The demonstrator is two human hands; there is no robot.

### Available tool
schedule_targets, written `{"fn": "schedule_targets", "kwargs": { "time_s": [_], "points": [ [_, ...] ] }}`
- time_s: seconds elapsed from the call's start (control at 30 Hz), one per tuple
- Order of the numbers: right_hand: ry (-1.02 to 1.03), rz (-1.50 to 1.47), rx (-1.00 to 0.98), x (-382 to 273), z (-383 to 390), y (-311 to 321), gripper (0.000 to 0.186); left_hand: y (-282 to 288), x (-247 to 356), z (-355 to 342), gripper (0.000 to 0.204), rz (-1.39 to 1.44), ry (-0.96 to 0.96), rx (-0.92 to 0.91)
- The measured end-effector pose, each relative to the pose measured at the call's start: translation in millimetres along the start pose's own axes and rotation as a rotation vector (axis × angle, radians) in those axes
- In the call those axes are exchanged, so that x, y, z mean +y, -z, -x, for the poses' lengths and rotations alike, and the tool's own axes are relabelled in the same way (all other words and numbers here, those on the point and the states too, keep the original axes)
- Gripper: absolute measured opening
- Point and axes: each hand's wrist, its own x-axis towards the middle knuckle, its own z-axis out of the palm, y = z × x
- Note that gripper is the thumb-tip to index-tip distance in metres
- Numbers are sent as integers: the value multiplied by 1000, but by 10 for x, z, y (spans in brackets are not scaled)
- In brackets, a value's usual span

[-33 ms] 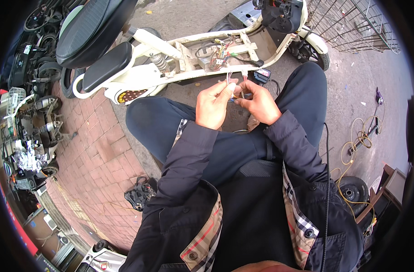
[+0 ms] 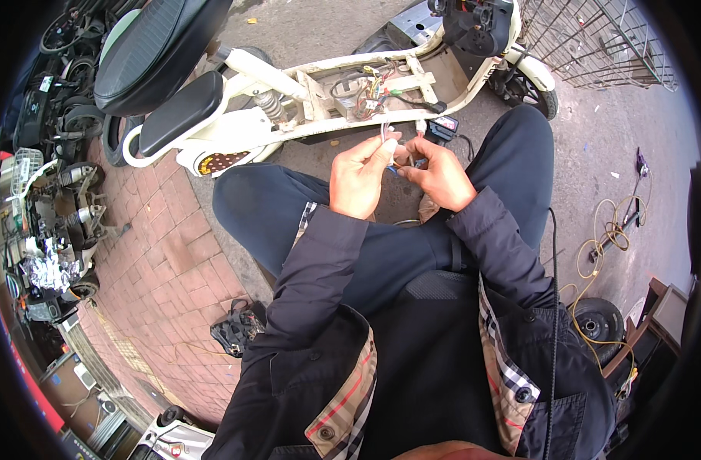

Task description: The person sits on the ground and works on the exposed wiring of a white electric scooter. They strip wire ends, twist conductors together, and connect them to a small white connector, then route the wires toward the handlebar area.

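My left hand (image 2: 358, 178) is closed in a pinch on thin wires (image 2: 385, 132), which stick up past its fingertips. Beside it, my right hand (image 2: 441, 176) is also closed, its thumb and fingers pressed round wires with a bit of blue and orange between the hands. A white connector (image 2: 421, 125) stands above the right fingers. Exactly how the wire ends meet is hidden by my fingers. Just beyond lies the open frame of a cream electric scooter (image 2: 289, 136), with a tangle of coloured wires (image 2: 375, 93) and connectors in its floor bay.
A black device with a screen (image 2: 443, 126) lies by the scooter. The long black seat (image 2: 155, 54) is tipped up at left. A wire basket (image 2: 596, 42) is at far right; a coiled yellow cable (image 2: 607, 230) and a wheel (image 2: 597, 320) lie right. A black bag (image 2: 238, 327) sits on the bricks.
My left hand has shifted very slightly left, and the white connector above my right fingers has moved a little to the right. Both hands keep their pinch.
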Motion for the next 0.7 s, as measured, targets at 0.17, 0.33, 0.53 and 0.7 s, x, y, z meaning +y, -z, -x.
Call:
{"fn": "schedule_targets", "kwargs": {
  "time_s": [0.17,0.33,0.53,0.7],
  "points": [
    [-59,2,-32,3,-22,37,12,127,-16,-113,29,100,52,126],
    [-161,42,-47,7,-50,104,9,246,34,-186,33,306,129,205],
    [-66,-159,218,-25,-213,110,18,294,51,-197,29,422,207,263],
    [-100,-210,241,-68,-691,73,38,376,-38,-201,27,443,263,284]
  ]
}}
